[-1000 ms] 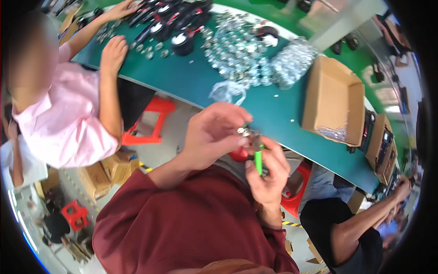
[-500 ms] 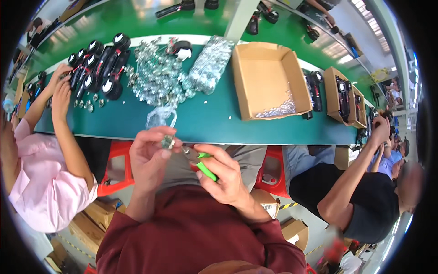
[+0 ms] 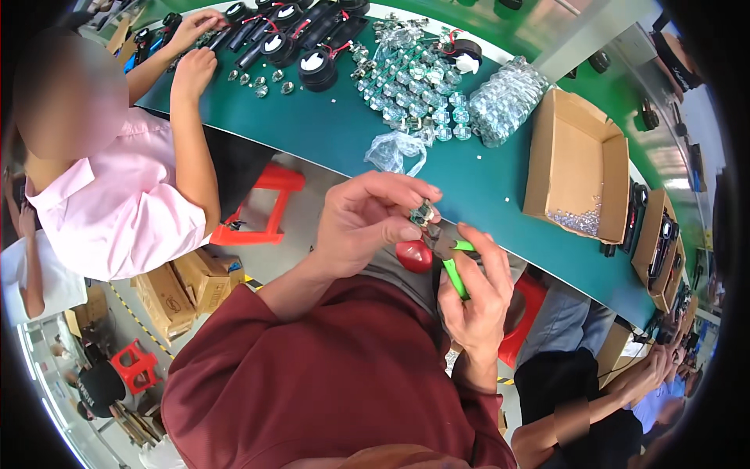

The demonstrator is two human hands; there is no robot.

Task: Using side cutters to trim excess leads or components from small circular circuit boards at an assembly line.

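Note:
Between the thumb and fingertips of my left hand (image 3: 361,225) is a small metal-and-clear component (image 3: 422,213), raised just off the table's near edge. My right hand (image 3: 480,301) grips a pair of green-handled pliers (image 3: 454,279), its fingers around the handles. The pliers' dark metal jaws point up and left, close under the component; whether they touch it I cannot tell. A crumpled clear plastic bag (image 3: 396,152) lies on the table beyond my left hand. Past it is a pile of similar small components (image 3: 410,82).
On the green table (image 3: 308,133) are a bubble-wrapped bundle (image 3: 508,102) and an open cardboard box (image 3: 564,144) with small shiny pieces. Black devices with round ends (image 3: 316,70) stand at the far left. Co-workers sit on both sides. A red stool (image 3: 269,205) stands at left.
The view has turned left, so the table and boxes appear farther right and tilted. Both hands keep their holds, and the plier jaws remain close to the component.

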